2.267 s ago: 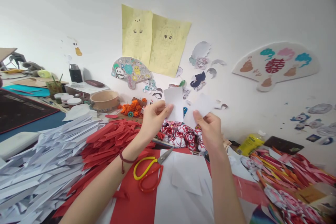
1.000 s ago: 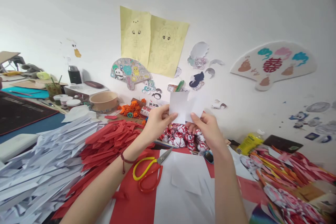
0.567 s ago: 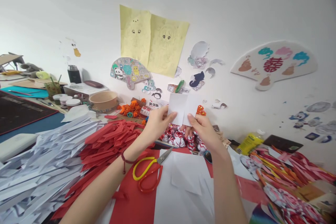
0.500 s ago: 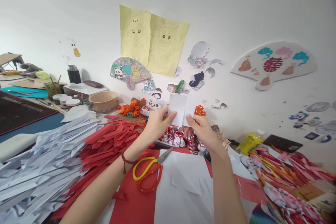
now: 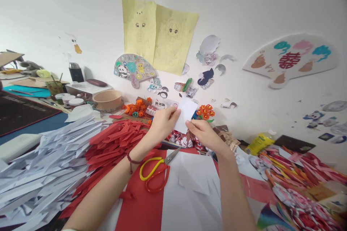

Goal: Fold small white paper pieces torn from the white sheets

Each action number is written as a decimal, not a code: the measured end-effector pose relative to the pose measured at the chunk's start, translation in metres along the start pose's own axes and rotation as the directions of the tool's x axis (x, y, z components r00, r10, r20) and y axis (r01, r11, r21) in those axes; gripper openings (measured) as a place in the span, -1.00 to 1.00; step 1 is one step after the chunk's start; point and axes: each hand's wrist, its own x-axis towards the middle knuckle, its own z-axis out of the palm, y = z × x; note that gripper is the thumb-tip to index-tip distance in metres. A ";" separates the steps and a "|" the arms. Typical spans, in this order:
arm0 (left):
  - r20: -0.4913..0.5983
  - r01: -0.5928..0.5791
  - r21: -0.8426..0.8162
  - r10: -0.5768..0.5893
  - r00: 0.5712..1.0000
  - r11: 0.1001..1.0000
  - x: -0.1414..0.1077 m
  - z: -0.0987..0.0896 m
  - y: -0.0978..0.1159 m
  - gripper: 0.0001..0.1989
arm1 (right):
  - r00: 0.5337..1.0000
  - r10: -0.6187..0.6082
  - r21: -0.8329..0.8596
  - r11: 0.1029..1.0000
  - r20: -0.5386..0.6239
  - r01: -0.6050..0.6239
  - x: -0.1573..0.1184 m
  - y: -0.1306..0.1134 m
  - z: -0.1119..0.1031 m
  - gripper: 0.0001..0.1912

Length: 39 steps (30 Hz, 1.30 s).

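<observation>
Pinched the white paper (image 5: 185, 111) at its left edge between thumb and fingers of the left hand (image 5: 164, 119), and grasped its lower right edge with thumb and fingers of the right hand (image 5: 204, 133). Held it up between the two, slightly tilted, in front of the rosettes (image 5: 187, 141) and partly hiding them. Could not tell whether in one layer or more. Wore a dark red cord (image 5: 132, 158) round the left wrist. Had the scissors (image 5: 163, 161) lying below the hands, handles on the red sheet (image 5: 141, 213), blades crossing onto the white sheets (image 5: 191, 209). Had the red strips (image 5: 114, 140) heaped to the left, and the white strips (image 5: 43, 169) heaped farther left. Saw orange flowers (image 5: 206, 112) just right of the paper, more orange blooms (image 5: 137, 108) near the bowl (image 5: 108, 101), and a yellow bottle (image 5: 258, 143) at the right, beside coloured strips (image 5: 303, 162). Faced a wall (image 5: 230, 3) bearing yellow drawings (image 5: 175, 38) above the hands and, well apart to the right, a large fan (image 5: 292, 59).
</observation>
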 end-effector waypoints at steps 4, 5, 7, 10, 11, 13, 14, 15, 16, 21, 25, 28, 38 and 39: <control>0.046 -0.021 0.001 0.021 0.999 1.000 0.003 -0.001 -0.002 -0.64 | 0.996 -0.004 0.024 1.000 -0.094 0.006 0.004 0.006 0.000 -0.57; 0.056 -0.026 0.016 0.025 0.998 1.000 0.003 -0.002 -0.002 -0.65 | 0.995 0.007 0.046 0.999 -0.102 -0.002 0.005 0.007 0.000 -0.59; 0.066 -0.031 0.070 0.027 0.997 0.997 0.003 -0.003 -0.001 -0.66 | 0.996 0.026 0.044 0.999 -0.087 -0.023 0.004 0.009 -0.001 -0.59; 0.107 -0.047 0.197 0.026 0.994 0.979 0.002 -0.003 -0.004 -0.70 | 0.998 0.063 -0.097 0.993 0.013 -0.061 0.002 0.012 -0.005 -0.57; 0.138 -0.055 0.249 0.021 0.990 0.967 0.002 -0.002 -0.007 -0.70 | 0.995 0.091 -0.181 0.980 0.036 -0.083 0.000 0.015 -0.007 -0.56; 0.220 -0.066 0.366 -0.018 0.975 0.928 0.000 0.001 -0.016 -0.70 | 0.984 0.177 -0.384 0.908 -0.002 -0.165 -0.001 0.026 -0.011 -0.56; 0.266 -0.069 0.425 -0.051 0.963 0.902 -0.001 0.004 -0.020 -0.69 | 0.973 0.228 -0.482 0.848 -0.047 -0.222 -0.001 0.034 -0.012 -0.57; 0.310 -0.070 0.482 -0.096 0.946 0.873 -0.002 0.007 -0.026 -0.69 | 0.955 0.282 -0.547 0.786 -0.094 -0.287 0.000 0.043 -0.012 -0.60; 0.350 -0.076 0.529 -0.136 0.927 0.845 -0.004 0.010 -0.030 -0.69 | 0.938 0.328 -0.580 0.744 -0.115 -0.332 0.002 0.054 -0.010 -0.63; 0.409 -0.159 0.656 -0.170 0.897 0.737 -0.009 0.020 -0.041 -0.73 | 0.854 0.472 -0.495 0.808 0.217 -0.321 0.012 0.107 0.009 -0.91; 0.433 -0.206 0.641 -0.127 0.892 0.740 -0.011 0.021 -0.034 -0.72 | 0.777 0.489 -0.456 0.839 0.395 -0.297 0.013 0.124 0.021 -0.89; 0.450 -0.231 0.633 -0.108 0.886 0.739 -0.012 0.023 -0.025 -0.71 | 0.778 0.481 -0.448 0.846 0.404 -0.290 0.010 0.123 0.021 -0.84; 0.394 -0.049 0.528 -0.193 0.899 0.848 -0.039 0.036 0.009 -0.61 | 0.841 0.474 -0.462 0.826 0.260 -0.323 -0.004 0.107 0.031 -0.77; 0.416 -0.043 0.518 -0.208 0.885 0.854 -0.048 0.038 0.009 -0.62 | 0.867 0.450 -0.461 0.829 0.212 -0.317 -0.010 0.105 0.034 -0.76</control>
